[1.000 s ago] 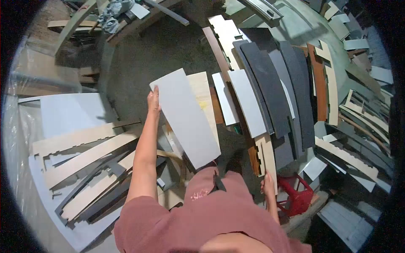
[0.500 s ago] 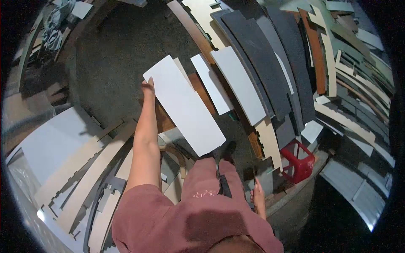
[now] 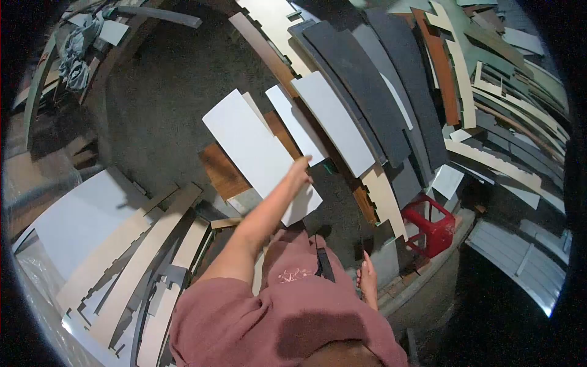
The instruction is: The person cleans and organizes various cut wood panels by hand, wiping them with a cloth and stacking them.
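Note:
A long white board (image 3: 257,150) lies slantwise in front of me on top of a brown wooden board (image 3: 223,174). Over its right edge reaches my left hand (image 3: 298,175), fingers apart and gripping nothing, the index fingertip right at the lower end of a narrower white strip (image 3: 298,125). Low on the right, beside my leg, my right hand (image 3: 367,281) is closed around a thin dark object that points upward; its kind is too small to make out.
To the right of the white strip, a white panel (image 3: 336,125) rests on stacked dark grey boards (image 3: 358,79). A red plastic stool (image 3: 437,227) stands at the right. Notched beige strips (image 3: 131,275) and a large white sheet (image 3: 79,214) lie at the left.
My left hand has let go of the white board's far left corner and moved right and toward me, across the board to its right edge. My right hand stays low at the right.

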The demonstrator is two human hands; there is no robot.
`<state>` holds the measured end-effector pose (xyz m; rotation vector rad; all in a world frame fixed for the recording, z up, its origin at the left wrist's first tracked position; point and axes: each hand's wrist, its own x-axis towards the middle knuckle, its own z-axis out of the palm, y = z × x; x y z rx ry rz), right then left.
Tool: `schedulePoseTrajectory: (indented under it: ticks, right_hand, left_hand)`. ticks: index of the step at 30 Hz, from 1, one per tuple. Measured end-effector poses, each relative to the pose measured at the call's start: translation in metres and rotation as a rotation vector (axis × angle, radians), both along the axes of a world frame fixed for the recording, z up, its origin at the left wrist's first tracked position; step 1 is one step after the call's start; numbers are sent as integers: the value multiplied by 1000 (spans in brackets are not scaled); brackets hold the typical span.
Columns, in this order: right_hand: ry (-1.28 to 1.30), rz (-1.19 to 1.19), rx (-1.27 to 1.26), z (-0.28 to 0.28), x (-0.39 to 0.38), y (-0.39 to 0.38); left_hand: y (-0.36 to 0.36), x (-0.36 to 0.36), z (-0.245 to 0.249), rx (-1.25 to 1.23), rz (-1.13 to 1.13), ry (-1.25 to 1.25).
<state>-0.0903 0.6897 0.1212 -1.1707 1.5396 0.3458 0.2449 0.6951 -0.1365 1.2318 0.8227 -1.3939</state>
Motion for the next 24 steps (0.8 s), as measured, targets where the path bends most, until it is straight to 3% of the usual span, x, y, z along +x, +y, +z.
schedulePoseTrajectory:
  ticks: [2,3,5,8,11,13,15,20,22,23,24]
  right_hand:
    - [18,-34,-16,3,-4,1]
    - [2,-59,-16,1,-9,2]
    - [-5,-95,-20,4,-18,5]
    - [18,-112,-35,10,-25,9]
    - [15,-119,-36,3,-31,8]
    - [-21,-140,-22,-1,-34,9]
    - [-18,-140,-2,-2,-35,9]
    - [-13,-127,-5,-2,-35,7]
    - [-35,-115,-12,1,-39,6]
    - [-35,-109,-14,1,-41,4]
    - [-31,-98,-14,1,-43,3]
  left_hand:
    - [-9,-28,-26,16,-11,58]
    - [-14,-38,-57,8,85,24]
    - [-30,-45,-47,112,347,-33]
    - [-27,-44,-43,132,237,-47]
    - [-12,-55,-85,-23,229,-19]
    - [-15,-56,-36,36,202,-132]
    - [-12,-59,-16,34,262,-360]
    - [-7,-50,34,-22,198,-528]
    - [-6,-34,70,86,-65,-704]
    - [-7,-36,64,86,-60,-704]
    - [-6,-36,58,163,-163,-882]
